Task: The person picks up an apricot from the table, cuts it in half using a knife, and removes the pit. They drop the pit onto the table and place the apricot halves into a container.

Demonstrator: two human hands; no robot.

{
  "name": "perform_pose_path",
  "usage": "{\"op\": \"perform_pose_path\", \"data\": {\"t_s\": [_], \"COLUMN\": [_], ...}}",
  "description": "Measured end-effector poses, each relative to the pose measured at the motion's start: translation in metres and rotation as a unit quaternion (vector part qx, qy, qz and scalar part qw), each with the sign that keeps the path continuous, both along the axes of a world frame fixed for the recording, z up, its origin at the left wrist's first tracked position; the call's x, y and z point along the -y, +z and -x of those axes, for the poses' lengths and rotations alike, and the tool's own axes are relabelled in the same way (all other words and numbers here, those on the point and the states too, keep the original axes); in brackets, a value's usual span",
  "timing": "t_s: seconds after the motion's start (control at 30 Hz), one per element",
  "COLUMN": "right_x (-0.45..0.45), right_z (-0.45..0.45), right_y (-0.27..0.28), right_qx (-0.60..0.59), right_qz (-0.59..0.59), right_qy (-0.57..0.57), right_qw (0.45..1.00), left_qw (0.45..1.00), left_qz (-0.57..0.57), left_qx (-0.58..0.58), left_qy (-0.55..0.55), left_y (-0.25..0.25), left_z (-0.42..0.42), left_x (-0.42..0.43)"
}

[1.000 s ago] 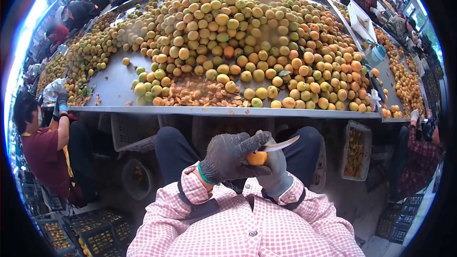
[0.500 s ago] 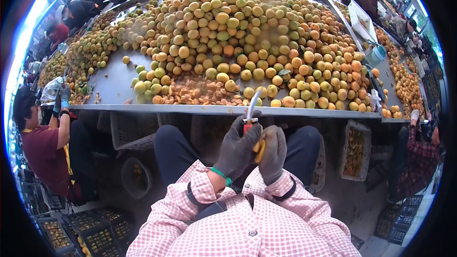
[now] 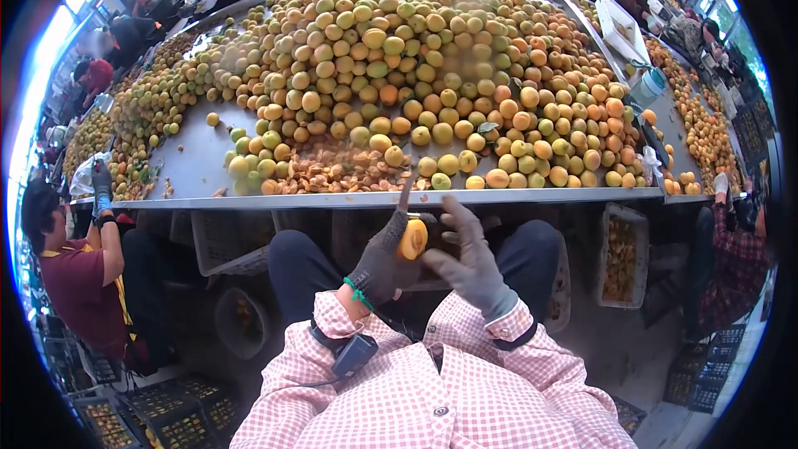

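Note:
My gloved left hand (image 3: 384, 259), with a green band at the wrist, is closed around an apricot half (image 3: 413, 239). Its cut face shows a brown hollow at the centre. From the same hand a narrow metal tool (image 3: 405, 196) points up toward the table edge; its grip is hidden by the fingers. Just to the right, my gloved right hand (image 3: 472, 259) has its fingers spread and holds nothing I can see. Ahead on the table lie a pile of cut, brownish apricot pieces (image 3: 345, 170) and a large heap of whole apricots (image 3: 391, 58).
The table's metal rim (image 3: 332, 200) runs in front of my knees. Below stand a white crate (image 3: 218, 241), a bucket (image 3: 241, 324) and a bin of apricot pieces (image 3: 622, 258). Co-workers sit at left (image 3: 79, 283) and right (image 3: 731, 266). Black crates (image 3: 170, 416) stand at lower left.
My hands have moved apart; the right has opened and let go of the yellow fruit. The apricot half now shows in my left hand, and the tool has tilted left.

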State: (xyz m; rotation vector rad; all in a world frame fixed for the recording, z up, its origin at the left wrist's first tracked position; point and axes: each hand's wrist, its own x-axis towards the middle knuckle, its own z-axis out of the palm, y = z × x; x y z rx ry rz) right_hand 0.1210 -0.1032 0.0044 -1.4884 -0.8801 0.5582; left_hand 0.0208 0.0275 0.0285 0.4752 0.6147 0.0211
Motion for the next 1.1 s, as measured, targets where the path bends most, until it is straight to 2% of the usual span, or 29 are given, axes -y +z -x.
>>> {"op": "perform_pose_path", "data": {"t_s": [0.03,0.07,0.1,0.13,0.17,0.2,0.23,0.27,0.3,0.33,0.37,0.4,0.43,0.5,0.57,0.6,0.63,0.7,0.73,0.8,0.83,0.9,0.97,1.0,1.03,1.07,1.1], "right_x": [-0.005,-0.007,-0.007,-0.006,-0.004,-0.003,0.000,0.006,0.012,0.017,0.020,0.024,0.027,0.028,0.024,0.025,0.026,0.026,0.025,0.023,0.023,0.022,0.022,0.022,0.021,0.020,0.020], "right_z": [-0.002,0.000,0.003,0.005,0.008,0.011,0.008,0.000,-0.003,-0.002,-0.001,0.002,0.006,0.011,0.024,0.030,0.033,0.038,0.042,0.044,0.044,0.044,0.042,0.034,0.030,0.034,0.034], "right_y": [-0.003,0.006,0.014,0.014,0.013,0.011,0.003,-0.010,-0.017,-0.019,-0.021,-0.025,-0.028,-0.021,-0.014,-0.008,-0.004,0.001,-0.002,-0.011,-0.013,-0.015,-0.012,0.003,0.010,0.002,-0.003], "right_qx": [0.174,0.244,0.313,0.313,0.320,0.325,0.324,-0.133,-0.563,-0.653,-0.652,-0.640,-0.628,-0.602,-0.702,-0.717,-0.692,-0.683,-0.684,-0.554,-0.555,-0.341,-0.358,-0.505,-0.638,-0.652,-0.654], "right_qz": [-0.024,0.034,0.091,0.090,0.105,0.119,0.120,0.076,0.017,-0.016,-0.018,-0.003,0.013,0.047,0.024,0.045,0.033,0.029,0.026,0.027,0.026,0.055,0.027,0.032,0.036,0.002,0.004], "right_qy": [0.019,0.029,0.039,0.039,-0.006,-0.051,-0.049,-0.039,-0.024,-0.045,-0.047,-0.002,0.044,0.161,0.199,0.202,0.237,0.200,0.196,0.105,0.104,0.089,0.099,0.123,0.143,0.145,0.147], "right_qw": [0.984,0.969,0.945,0.944,0.942,0.937,0.937,0.987,0.826,0.756,0.757,0.768,0.776,0.781,0.683,0.666,0.681,0.702,0.703,0.826,0.825,0.934,0.928,0.854,0.756,0.744,0.742], "left_qw": [1.000,0.907,0.642,0.619,0.618,0.693,0.762,0.823,0.876,0.919,0.919,0.960,0.973,0.974,0.974,0.972,0.967,0.953,0.960,0.957,0.958,0.971,0.972,0.968,0.961,0.955,0.955], "left_qz": [0.002,-0.415,-0.754,-0.767,-0.768,-0.705,-0.634,-0.556,-0.471,-0.381,-0.381,-0.231,-0.073,-0.055,-0.035,0.010,0.055,0.067,-0.026,-0.181,-0.181,-0.092,-0.084,-0.070,-0.057,-0.007,-0.008], "left_qx": [-0.001,0.075,0.137,0.152,0.152,0.141,0.128,0.114,0.098,0.082,0.084,0.154,0.219,0.219,0.222,0.234,0.245,0.287,0.276,0.220,0.219,0.195,0.197,0.233,0.268,0.296,0.295], "left_qy": [-0.002,-0.010,-0.015,-0.074,-0.072,-0.044,-0.017,0.010,0.037,0.061,0.060,0.040,0.021,0.019,0.012,-0.013,-0.039,-0.066,-0.032,0.043,0.041,0.107,0.099,0.066,0.032,0.023,0.026], "left_y": [-0.017,-0.046,-0.044,-0.038,-0.035,-0.034,-0.034,-0.034,-0.035,-0.034,-0.025,-0.010,-0.001,-0.001,-0.004,-0.007,-0.009,-0.013,-0.017,-0.007,-0.003,0.001,-0.001,-0.004,-0.008,-0.014,-0.019], "left_z": [0.001,0.002,0.001,0.006,0.005,0.004,0.005,0.006,0.007,0.006,0.003,0.003,0.005,0.001,-0.001,-0.001,-0.002,0.000,-0.002,-0.005,-0.008,-0.012,-0.011,-0.011,-0.011,-0.014,-0.014], "left_x": [-0.001,-0.004,-0.006,-0.011,-0.016,-0.021,-0.024,-0.025,-0.026,-0.026,-0.027,-0.026,-0.025,-0.015,-0.009,-0.006,-0.003,-0.003,-0.002,0.004,0.005,0.005,0.001,-0.001,-0.003,-0.003,-0.002]}}
